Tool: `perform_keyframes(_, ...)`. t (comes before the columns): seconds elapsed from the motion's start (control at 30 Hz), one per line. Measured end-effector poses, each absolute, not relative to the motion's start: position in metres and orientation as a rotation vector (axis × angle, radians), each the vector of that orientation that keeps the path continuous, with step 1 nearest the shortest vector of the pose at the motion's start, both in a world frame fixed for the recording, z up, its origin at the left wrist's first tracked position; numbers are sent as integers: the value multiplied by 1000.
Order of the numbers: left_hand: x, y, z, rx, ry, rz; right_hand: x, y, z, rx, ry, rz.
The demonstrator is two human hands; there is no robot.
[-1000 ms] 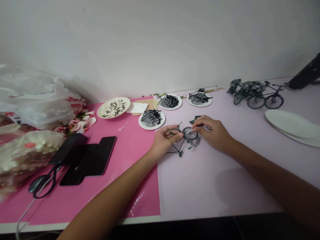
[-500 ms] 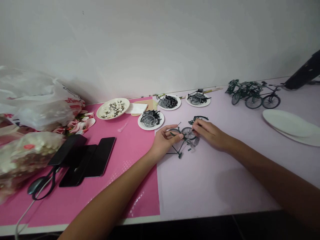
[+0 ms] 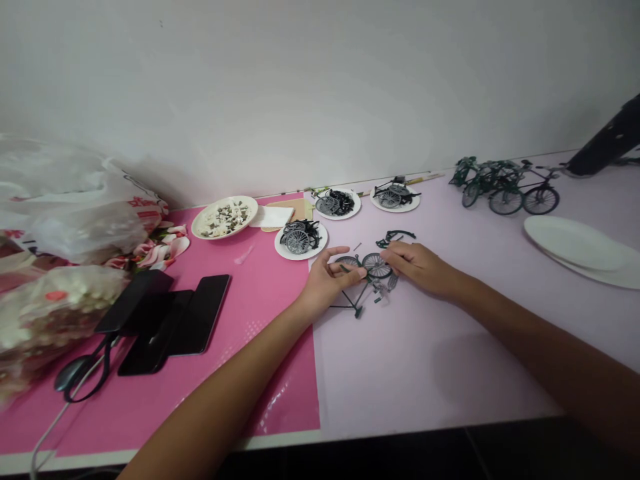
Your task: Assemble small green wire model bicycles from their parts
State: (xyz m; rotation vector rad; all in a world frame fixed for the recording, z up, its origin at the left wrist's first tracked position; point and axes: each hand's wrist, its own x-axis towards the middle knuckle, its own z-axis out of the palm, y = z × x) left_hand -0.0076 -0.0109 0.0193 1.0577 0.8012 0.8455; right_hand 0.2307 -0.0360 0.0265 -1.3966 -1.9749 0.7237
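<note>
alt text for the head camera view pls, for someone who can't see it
Two bare hands, left and right, work on a partly built model bicycle. Behind are three small plates of parts; finished-looking model bicycles stand at right.

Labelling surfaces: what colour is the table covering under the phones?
Plain pink covering; the head view shows it.

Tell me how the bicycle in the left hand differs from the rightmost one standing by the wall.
The held bicycle is tipped over in the left hand, while the rightmost bicycle stands upright on its wheels. The held bicycle's frame looks green; the rightmost bicycle's looks darker, nearly black. Both have thin spoked wheels.
</note>
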Motion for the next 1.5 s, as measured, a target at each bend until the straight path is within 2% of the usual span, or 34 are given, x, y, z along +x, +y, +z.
perform_keyframes(0.4, -8, -11, 25, 1049, 827, 826, 233, -45, 35, -1469, -1875, 1004)
perform_keyframes(0.87, -8, -9, 19, 1094, 762, 818, 232, -40, 32, -1389, -1886, 989)
perform_keyframes(1.13, -9, -8, 17, 1133, 754, 800, 228, -41, 35, -1412, -1943, 877)
perform_keyframes(1.33, -8, -9, 17, 1122, 747, 802, 223, -44, 37, -1436, -1986, 657)
perform_keyframes(1.5, -8, -9, 18, 1122, 765, 812, 228, -48, 38, -1483, -1990, 751)
